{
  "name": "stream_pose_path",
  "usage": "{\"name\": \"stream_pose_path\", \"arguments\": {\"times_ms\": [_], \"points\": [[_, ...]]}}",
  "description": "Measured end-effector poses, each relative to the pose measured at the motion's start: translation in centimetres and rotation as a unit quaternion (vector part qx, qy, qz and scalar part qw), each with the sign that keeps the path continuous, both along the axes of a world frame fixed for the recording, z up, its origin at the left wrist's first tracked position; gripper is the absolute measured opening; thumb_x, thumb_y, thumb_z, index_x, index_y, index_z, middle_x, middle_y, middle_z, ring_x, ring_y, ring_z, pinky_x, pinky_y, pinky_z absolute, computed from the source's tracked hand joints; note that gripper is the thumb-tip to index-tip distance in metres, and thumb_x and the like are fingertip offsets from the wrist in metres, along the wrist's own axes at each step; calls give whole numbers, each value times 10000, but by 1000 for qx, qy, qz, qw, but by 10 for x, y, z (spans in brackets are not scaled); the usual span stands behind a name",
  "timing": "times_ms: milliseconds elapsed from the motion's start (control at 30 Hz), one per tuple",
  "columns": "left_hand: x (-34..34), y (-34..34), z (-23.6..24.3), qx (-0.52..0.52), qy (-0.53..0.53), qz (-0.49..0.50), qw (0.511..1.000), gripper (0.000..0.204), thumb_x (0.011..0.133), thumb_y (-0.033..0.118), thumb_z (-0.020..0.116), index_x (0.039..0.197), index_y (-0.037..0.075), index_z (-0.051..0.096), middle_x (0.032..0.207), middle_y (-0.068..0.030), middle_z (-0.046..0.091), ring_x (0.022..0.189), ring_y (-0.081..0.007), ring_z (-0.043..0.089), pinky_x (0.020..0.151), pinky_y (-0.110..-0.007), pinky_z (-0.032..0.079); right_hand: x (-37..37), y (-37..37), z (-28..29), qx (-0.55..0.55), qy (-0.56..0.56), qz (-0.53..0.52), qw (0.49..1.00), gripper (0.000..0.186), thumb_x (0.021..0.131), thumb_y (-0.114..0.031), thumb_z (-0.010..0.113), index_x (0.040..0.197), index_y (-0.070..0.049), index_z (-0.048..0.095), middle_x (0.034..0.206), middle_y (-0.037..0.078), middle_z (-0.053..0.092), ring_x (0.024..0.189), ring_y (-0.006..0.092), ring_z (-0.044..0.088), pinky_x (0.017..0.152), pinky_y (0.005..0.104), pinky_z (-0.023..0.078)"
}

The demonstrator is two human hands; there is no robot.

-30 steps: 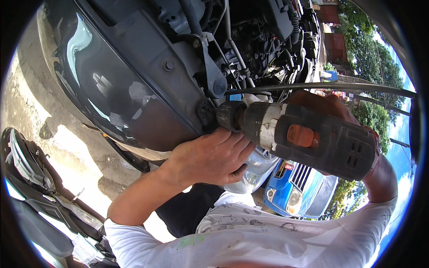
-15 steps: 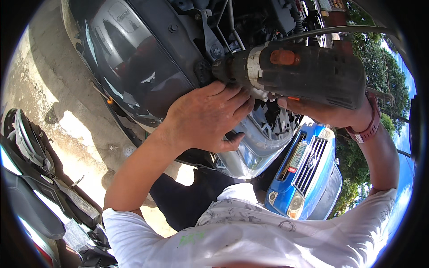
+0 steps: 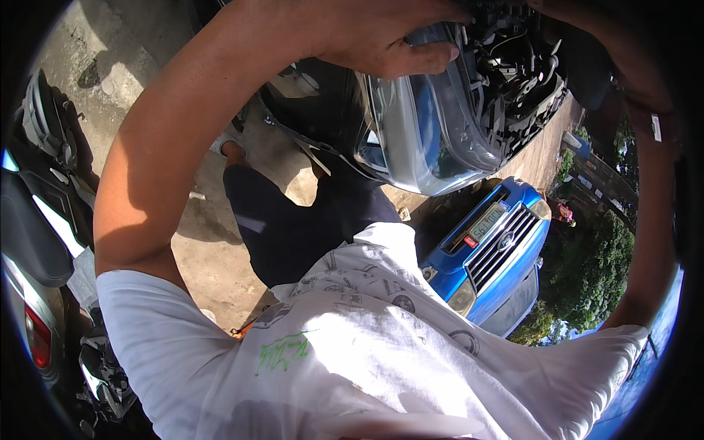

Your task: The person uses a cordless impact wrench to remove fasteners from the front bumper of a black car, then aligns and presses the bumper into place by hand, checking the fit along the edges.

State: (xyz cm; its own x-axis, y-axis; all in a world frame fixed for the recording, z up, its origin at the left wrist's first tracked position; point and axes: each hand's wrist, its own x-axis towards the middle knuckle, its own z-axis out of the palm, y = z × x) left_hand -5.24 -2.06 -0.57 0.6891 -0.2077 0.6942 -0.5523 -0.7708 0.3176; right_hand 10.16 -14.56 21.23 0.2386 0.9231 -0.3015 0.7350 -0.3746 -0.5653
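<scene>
My left hand (image 3: 389,40) is at the top edge of the picture, over the headlight (image 3: 422,110) of a dark car. Its thumb stretches apart from the fingers, which reach right and are partly cut off by the edge. On the upper right my right hand (image 3: 579,18) is partly out of the picture, with its fingers mostly hidden. It is closed round a dark cordless drill (image 3: 583,70), whose body shows only in part in shadow. A wristband with a pale tag (image 3: 656,127) sits on my right wrist.
Dark parts and wiring of the engine bay (image 3: 513,66) lie right of the headlight. A blue vehicle (image 3: 506,242) stands beyond with its grille facing me. Parked motorcycles (image 3: 37,227) line the left side, on concrete ground (image 3: 205,249). Trees (image 3: 587,264) grow at the right.
The view has shifted, so both hands and the drill now sit much higher, at the top edge. My left hand is no longer seen beside the drill's chuck. The drill looks darker and mostly cut off.
</scene>
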Motion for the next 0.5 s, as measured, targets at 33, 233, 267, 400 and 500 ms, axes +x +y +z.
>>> {"name": "stream_pose_path", "arguments": {"times_ms": [33,233,267,400,500], "points": [[-1,0,2,-12,26,-9,1000,633,993,494,533,1313,-28,692,1359,-216,677,1344,-372,576,1178,-456,400,-1,-1,0,-3,4,-14,1000,684,830,-48,900,1443,-80,599,1213,95,736,1081,226,721,944,404,606],[-8,8,30,-28,189,-78,979,544,1016,415,512,1257,-28,715,1340,-220,682,1328,-368,579,1167,-446,424,-12,2,-4,-10,35,-72,997,702,809,-20,907,1439,-58,600,1183,94,740,1022,214,732,880,377,619],[-12,12,36,-11,181,-90,979,535,1020,407,502,1249,-24,721,1321,-222,690,1308,-374,590,1152,-445,439,-14,3,-3,-9,37,-80,996,705,805,-15,908,1438,-54,600,1178,93,741,1013,213,733,870,373,621],[-35,36,54,-47,210,-115,970,521,1045,387,455,1240,-6,735,1231,-214,726,1233,-381,642,1095,-436,485,-18,7,2,-11,52,-100,994,717,791,3,913,1435,-40,601,1158,93,744,973,205,740,827,355,629],[-67,41,35,-246,92,-1,965,508,1065,365,458,1231,-24,740,1166,-194,755,1191,-362,680,1081,-414,490,-21,8,3,-12,66,-119,991,726,780,17,916,1432,-29,601,1143,92,746,944,199,745,796,342,636]]}}
